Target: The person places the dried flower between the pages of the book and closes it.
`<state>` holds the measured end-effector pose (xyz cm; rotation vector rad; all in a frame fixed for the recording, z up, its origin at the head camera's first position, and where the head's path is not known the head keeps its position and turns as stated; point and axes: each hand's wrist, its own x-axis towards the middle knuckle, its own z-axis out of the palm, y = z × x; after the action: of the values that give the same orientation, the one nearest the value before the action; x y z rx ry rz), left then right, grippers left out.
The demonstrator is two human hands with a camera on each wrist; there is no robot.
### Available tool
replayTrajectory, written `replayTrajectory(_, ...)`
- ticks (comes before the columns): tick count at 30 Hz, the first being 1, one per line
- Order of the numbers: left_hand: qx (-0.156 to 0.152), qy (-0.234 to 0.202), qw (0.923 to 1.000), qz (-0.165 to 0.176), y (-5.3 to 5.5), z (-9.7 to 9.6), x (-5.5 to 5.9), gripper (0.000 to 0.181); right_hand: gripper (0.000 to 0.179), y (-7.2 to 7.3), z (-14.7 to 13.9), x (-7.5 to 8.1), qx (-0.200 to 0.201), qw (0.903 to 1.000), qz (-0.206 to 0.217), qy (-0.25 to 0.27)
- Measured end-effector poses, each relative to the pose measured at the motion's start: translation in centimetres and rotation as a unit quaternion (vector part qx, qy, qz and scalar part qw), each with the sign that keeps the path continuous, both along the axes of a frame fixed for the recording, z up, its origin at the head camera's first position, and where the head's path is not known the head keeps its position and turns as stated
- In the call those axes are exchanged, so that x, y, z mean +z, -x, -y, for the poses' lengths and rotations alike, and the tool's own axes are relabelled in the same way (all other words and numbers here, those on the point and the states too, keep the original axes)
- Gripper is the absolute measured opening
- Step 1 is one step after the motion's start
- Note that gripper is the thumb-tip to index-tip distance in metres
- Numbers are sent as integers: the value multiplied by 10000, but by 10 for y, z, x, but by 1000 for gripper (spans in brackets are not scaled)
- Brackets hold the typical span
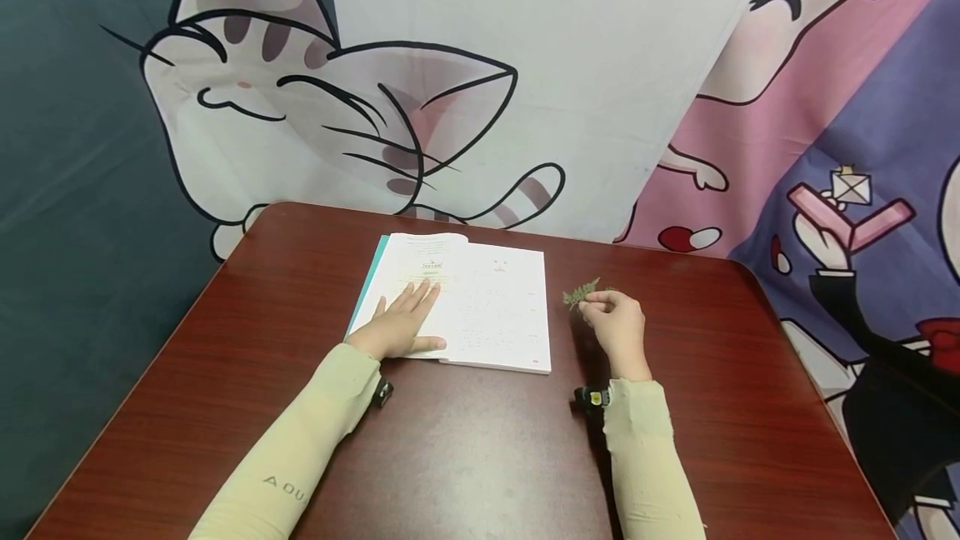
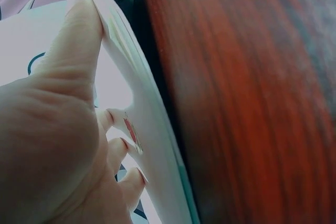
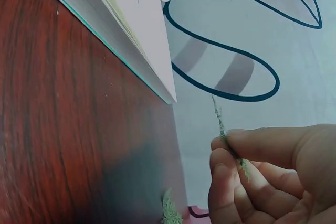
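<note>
An open book [image 1: 501, 307] with white pages and a teal cover edge lies on the table. My left hand [image 1: 397, 325] rests on its left page, fingers spread and straight. In the left wrist view the thumb [image 2: 79, 40] lies along the page near the lower edge of the book [image 2: 142, 77]. To the right of the book, my right hand [image 1: 617, 325] pinches a small green fern leaf [image 1: 579, 295] between thumb and fingertips. The right wrist view shows this leaf edge-on, a thin sprig [image 3: 219, 119], raised above the table.
A second green leaf [image 3: 170, 211] lies on the table below the right hand. The dark red wooden table [image 1: 465, 457] has its far edge close behind the book. Behind it hangs a cloth [image 1: 600, 65] printed with cartoon figures.
</note>
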<state>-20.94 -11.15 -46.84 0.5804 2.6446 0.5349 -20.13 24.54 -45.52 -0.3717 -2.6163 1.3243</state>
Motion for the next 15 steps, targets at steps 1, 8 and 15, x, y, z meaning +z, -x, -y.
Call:
replayTrajectory(1, 1, 2, 10000, 6, 0, 0, 0, 98, 16, 1, 1, -1, -10, 10000, -59, 54)
replayTrajectory(8, 0, 17, 10000, -23, 0, 1, -2, 98, 15, 6, 10, -4, 250, 9974, -259, 631)
replayTrajectory(15, 2, 10, 10000, -17, 0, 0, -1, 98, 16, 18, 18, -6, 482, 9934, -240, 1008)
